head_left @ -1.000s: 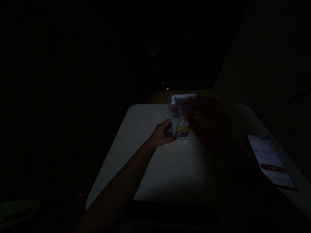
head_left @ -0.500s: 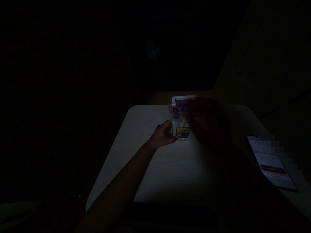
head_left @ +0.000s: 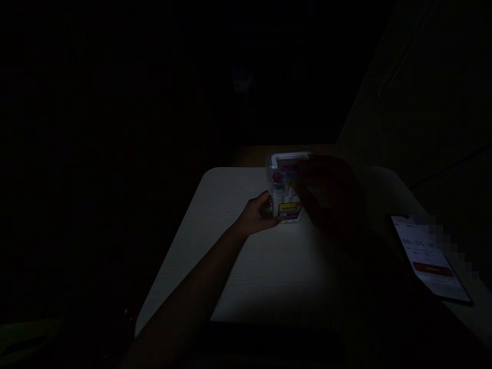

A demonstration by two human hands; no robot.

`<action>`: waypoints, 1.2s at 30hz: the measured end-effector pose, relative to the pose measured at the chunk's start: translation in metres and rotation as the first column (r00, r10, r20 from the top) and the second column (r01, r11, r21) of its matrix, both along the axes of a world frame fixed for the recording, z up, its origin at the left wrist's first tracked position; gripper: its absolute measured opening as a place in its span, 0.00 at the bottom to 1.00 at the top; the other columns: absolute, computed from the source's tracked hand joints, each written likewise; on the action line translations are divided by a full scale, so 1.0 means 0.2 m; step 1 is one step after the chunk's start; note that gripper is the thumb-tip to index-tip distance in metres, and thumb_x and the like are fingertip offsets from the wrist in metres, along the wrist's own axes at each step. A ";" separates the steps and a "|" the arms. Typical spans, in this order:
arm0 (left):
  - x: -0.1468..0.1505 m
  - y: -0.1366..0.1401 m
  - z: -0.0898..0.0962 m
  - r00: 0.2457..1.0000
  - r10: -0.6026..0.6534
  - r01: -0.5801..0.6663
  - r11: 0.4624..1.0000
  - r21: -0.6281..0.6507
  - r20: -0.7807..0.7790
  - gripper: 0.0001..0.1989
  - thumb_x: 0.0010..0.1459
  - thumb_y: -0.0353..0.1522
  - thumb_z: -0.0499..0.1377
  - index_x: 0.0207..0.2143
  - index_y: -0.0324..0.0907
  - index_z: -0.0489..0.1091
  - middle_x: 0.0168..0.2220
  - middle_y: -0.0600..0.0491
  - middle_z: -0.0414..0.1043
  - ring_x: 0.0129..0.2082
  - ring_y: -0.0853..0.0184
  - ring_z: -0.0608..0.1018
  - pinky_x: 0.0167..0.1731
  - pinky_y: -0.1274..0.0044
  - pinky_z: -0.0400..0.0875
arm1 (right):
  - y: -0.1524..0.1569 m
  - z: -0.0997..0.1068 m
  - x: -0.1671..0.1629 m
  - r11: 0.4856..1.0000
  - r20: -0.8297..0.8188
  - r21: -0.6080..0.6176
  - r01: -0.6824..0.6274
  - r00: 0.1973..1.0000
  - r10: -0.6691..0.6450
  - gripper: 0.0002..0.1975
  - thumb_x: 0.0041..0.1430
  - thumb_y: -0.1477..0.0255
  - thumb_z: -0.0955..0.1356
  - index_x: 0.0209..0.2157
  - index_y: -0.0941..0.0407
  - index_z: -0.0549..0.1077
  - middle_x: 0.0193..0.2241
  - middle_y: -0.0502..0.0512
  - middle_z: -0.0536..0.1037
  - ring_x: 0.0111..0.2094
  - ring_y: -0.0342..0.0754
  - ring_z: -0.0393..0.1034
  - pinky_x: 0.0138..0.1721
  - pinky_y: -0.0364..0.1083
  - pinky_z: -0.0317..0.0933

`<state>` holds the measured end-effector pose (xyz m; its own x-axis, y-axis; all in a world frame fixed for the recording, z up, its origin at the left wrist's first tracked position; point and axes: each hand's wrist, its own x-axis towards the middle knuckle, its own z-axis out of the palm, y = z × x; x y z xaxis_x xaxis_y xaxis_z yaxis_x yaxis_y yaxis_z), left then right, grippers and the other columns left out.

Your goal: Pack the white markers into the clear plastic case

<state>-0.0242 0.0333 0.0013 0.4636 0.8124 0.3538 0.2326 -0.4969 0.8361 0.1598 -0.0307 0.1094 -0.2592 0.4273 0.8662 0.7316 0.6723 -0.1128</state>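
Note:
A clear plastic marker case (head_left: pixel 283 201) with a white handle and a yellow-and-dark label stands upright near the far side of the table. Coloured marker caps, pink and blue among them, show through its upper part. My left hand (head_left: pixel 257 217) is closed round the lower left of the case, with the thumb across its front. In deep shadow, my right hand (head_left: pixel 326 187) holds the upper right of the case at its lid, fingers on top and thumb lower down the side. Some of those fingertips are hard to make out.
The case rests on a pale table (head_left: pixel 215 205) with rounded corners. A phone (head_left: pixel 430 259) with a lit timer screen lies at the right edge. Dark surroundings hide most else; a cable (head_left: pixel 449 166) runs along the right wall.
Very little differs. Both hands keep their places on the case, and its lid appears to have shifted very slightly. The picture is a bit dimmer.

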 end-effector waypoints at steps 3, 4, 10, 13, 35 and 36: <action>0.00 0.00 0.01 1.000 -0.006 0.006 1.000 -0.013 0.011 0.24 0.42 0.37 0.66 0.42 0.37 0.67 0.35 0.51 0.74 0.33 0.67 0.75 0.34 0.76 0.71 | 0.00 0.00 0.00 1.000 -0.007 0.015 -0.007 1.000 0.007 0.04 0.56 0.73 0.66 0.35 0.57 0.69 0.43 0.56 0.74 0.50 0.48 0.65 0.51 0.49 0.64; 0.00 -0.01 0.01 1.000 -0.016 0.016 1.000 -0.021 0.020 0.24 0.42 0.37 0.66 0.42 0.37 0.67 0.36 0.51 0.74 0.33 0.67 0.75 0.34 0.76 0.71 | 0.00 0.00 0.00 1.000 -0.007 0.014 -0.006 1.000 0.006 0.04 0.56 0.73 0.66 0.35 0.57 0.69 0.43 0.56 0.74 0.50 0.48 0.65 0.51 0.49 0.64; 0.00 0.00 0.00 1.000 -0.016 0.016 0.999 -0.031 0.025 0.23 0.41 0.36 0.66 0.41 0.37 0.67 0.36 0.51 0.74 0.33 0.67 0.75 0.34 0.76 0.71 | 0.01 0.00 0.00 1.000 -0.005 0.006 0.001 1.000 -0.001 0.04 0.56 0.73 0.66 0.35 0.57 0.69 0.44 0.56 0.73 0.51 0.48 0.65 0.51 0.49 0.64; 0.00 0.00 0.00 1.000 -0.010 0.011 1.000 -0.022 0.016 0.24 0.41 0.37 0.66 0.41 0.38 0.67 0.36 0.51 0.73 0.33 0.67 0.75 0.35 0.75 0.71 | 0.01 0.00 0.00 1.000 -0.001 0.004 0.001 1.000 -0.001 0.03 0.56 0.74 0.66 0.34 0.56 0.69 0.43 0.55 0.74 0.50 0.48 0.65 0.51 0.50 0.64; 0.00 0.01 -0.02 0.999 -0.018 0.020 0.999 -0.050 0.051 0.24 0.42 0.38 0.66 0.42 0.38 0.67 0.36 0.51 0.74 0.34 0.66 0.76 0.35 0.75 0.72 | 0.00 0.00 0.00 1.000 0.040 -0.018 -0.010 0.999 0.011 0.05 0.56 0.71 0.65 0.33 0.58 0.70 0.46 0.57 0.72 0.52 0.49 0.64 0.52 0.50 0.63; 0.00 0.01 -0.02 0.999 -0.016 0.018 0.999 -0.045 0.047 0.24 0.42 0.38 0.66 0.42 0.38 0.67 0.36 0.51 0.74 0.34 0.66 0.76 0.35 0.75 0.72 | 0.00 0.00 0.00 1.000 0.038 -0.020 -0.010 0.999 0.010 0.04 0.56 0.71 0.65 0.33 0.58 0.69 0.46 0.57 0.72 0.52 0.49 0.64 0.52 0.50 0.63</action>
<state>-0.0246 0.0355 -0.0033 0.4615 0.8199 0.3387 0.1846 -0.4621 0.8674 0.1608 -0.0306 0.1092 -0.2964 0.4416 0.8468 0.7289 0.6775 -0.0983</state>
